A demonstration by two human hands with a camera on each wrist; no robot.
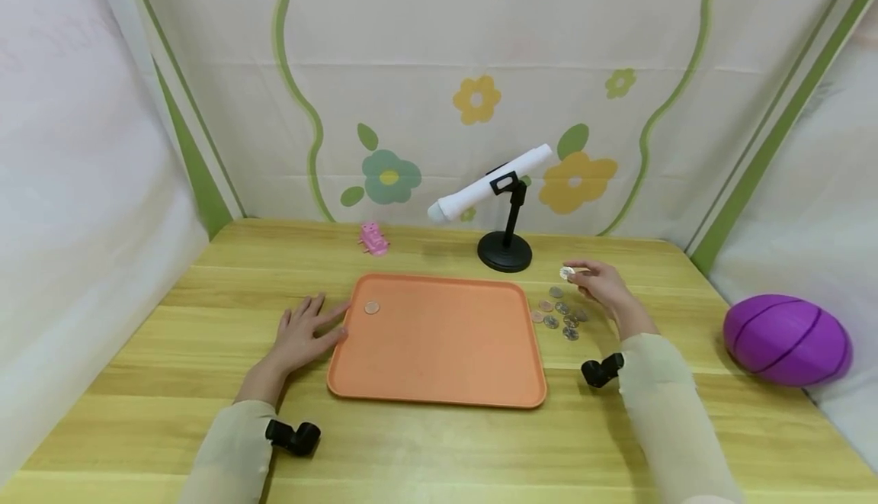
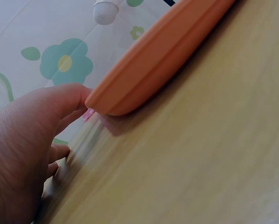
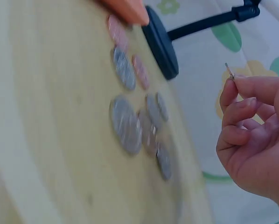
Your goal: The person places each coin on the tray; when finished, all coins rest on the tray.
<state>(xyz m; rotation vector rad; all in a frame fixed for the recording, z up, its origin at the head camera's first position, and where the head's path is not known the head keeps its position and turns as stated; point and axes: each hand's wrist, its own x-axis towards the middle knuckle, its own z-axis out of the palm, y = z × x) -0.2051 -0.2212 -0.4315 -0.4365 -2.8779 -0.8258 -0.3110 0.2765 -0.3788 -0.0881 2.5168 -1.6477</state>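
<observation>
An orange tray [image 1: 439,382] lies in the middle of the wooden table, with one coin [image 1: 372,307] in its far left corner. My left hand [image 1: 306,330] rests flat on the table with its fingers touching the tray's left edge [image 2: 130,88]. My right hand [image 1: 600,287] is raised just right of the tray and pinches a silver coin [image 1: 566,273] between thumb and fingertips [image 3: 230,86]; the coin shows edge-on [image 3: 229,71] in the right wrist view. Several loose coins [image 1: 561,313] lie on the table below that hand [image 3: 135,116].
A white tube [image 1: 490,184] sits tilted on a black stand [image 1: 505,251] behind the tray. A small pink toy [image 1: 373,238] lies at the back left. A purple ball [image 1: 787,340] rests at the right edge. Flowered cloth walls close in the table.
</observation>
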